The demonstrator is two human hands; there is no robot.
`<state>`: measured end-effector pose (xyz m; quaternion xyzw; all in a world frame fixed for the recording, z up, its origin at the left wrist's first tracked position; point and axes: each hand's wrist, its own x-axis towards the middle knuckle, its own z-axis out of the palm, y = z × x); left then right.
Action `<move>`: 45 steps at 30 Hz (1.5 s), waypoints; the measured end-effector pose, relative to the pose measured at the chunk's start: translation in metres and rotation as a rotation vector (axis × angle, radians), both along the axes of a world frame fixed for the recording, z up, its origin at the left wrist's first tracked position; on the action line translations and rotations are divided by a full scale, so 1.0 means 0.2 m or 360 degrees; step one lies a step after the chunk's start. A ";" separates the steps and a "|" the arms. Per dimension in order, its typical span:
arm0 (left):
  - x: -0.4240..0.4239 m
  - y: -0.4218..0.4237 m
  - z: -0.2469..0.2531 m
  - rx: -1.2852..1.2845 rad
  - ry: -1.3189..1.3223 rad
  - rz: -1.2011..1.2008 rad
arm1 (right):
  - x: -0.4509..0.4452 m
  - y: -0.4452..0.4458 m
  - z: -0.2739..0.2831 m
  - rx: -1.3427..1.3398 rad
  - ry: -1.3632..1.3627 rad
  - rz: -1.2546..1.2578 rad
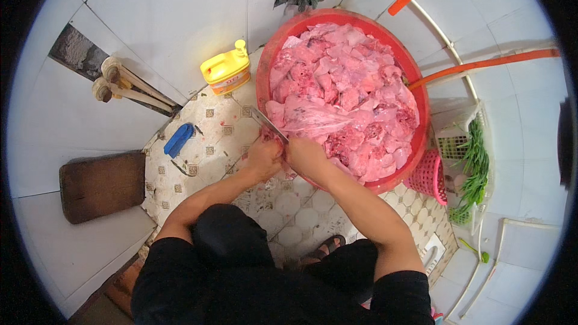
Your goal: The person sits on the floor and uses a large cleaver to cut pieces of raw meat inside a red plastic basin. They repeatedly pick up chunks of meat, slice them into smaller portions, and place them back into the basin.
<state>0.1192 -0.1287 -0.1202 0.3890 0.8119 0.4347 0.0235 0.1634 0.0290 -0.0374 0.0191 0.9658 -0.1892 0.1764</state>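
Note:
A large round red plastic tub (266, 72) stands on the floor, heaped with pieces of raw pink meat (343, 85), which look like lungs. At the tub's near-left rim, my right hand (303, 155) grips a knife (269, 123) whose blade points up and to the left. Close beside it, my left hand (265, 155) is closed on a dark red piece of raw meat (269, 136), partly hidden by the fingers and the blade. A pale, membranous piece lies over the tub's left rim, just beyond the knife.
A yellow plastic jug (226, 70) stands by the wall, with a blue brush-like object (179, 140) on the tiled floor. A brown board (103, 186) leans at left. An orange hose (483, 65) enters the tub. Right are a pink basket (429, 178) and green vegetables (476, 167) on a rack.

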 end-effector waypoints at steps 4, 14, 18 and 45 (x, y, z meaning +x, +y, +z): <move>0.05 -0.08 0.10 0.0022 0.0242 -0.0081 | -0.09 0.01 -0.03 0.0041 0.0144 -0.0033; -0.50 0.30 1.09 0.0986 0.0286 0.0336 | 0.23 0.10 0.19 -0.0180 0.0050 -0.0412; -0.58 0.64 1.32 0.1234 0.0499 0.0151 | 0.47 0.34 0.05 -0.0481 0.0084 -0.0913; 0.02 -0.09 0.10 -0.0560 -0.0342 0.0005 | 0.33 0.01 0.13 -0.0083 -0.0181 -0.0349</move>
